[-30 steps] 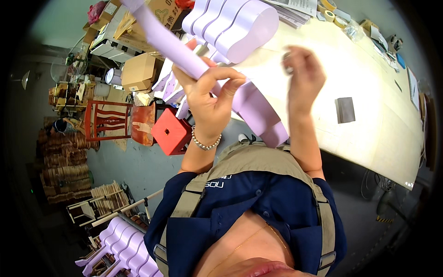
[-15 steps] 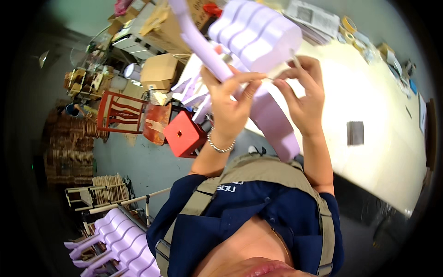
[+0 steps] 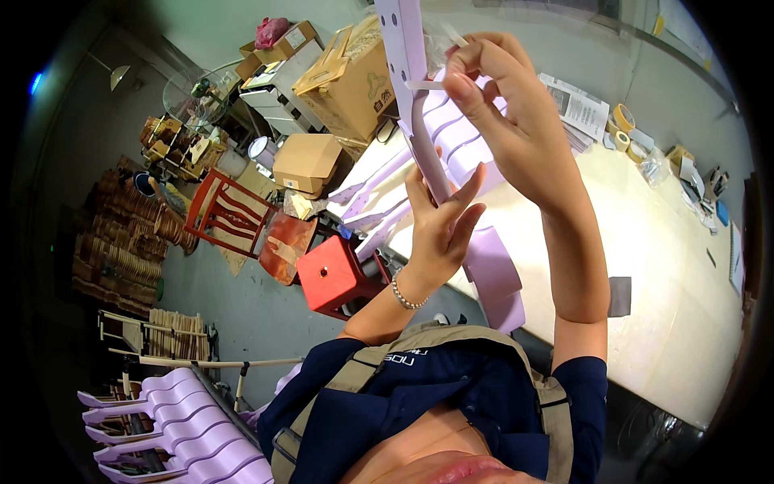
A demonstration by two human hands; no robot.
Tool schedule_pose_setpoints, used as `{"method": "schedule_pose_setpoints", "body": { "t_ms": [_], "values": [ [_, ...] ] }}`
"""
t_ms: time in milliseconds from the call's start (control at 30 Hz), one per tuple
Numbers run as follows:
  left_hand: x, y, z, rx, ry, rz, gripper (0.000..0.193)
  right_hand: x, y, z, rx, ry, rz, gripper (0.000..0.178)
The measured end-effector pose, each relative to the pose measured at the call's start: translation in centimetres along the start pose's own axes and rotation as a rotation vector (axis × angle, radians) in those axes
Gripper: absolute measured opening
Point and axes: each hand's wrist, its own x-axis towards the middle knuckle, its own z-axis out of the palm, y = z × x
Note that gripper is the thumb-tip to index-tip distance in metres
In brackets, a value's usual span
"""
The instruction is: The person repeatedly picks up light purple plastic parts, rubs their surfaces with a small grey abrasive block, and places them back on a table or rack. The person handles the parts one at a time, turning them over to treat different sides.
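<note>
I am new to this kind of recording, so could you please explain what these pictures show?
There is no machine here: a person works bare-handed. Every picture comes from one head-worn fisheye camera looking down, so straight edges appear bent near the rim. The left hand holds the neck of a lilac guitar-shaped instrument, while the right hand pinches a thin white strip near the headstock. On the pale table are more lilac instruments, a grey block, rolls of tape and printed papers.

Right hand (image 3: 512, 105) raised; lilac piece (image 3: 430, 153) steeper; white strip (image 3: 427, 85) overlapping it.
</note>
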Motion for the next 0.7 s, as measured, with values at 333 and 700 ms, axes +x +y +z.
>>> {"method": "schedule_pose_setpoints", "body": {
  "t_ms": [333,700],
  "values": [
    [-0.2,0.0,-0.2,0.088,-0.027,0.102,0.041,1.4,1.4,0.9,-0.066,0.074,0.122,0.038],
    [0.8,-4.3,-1.2,-0.889,-0.286,-0.165,0.069,-19.5,14.0,-7.2,-0.030,0.315,0.798,0.027]
  ]
}}
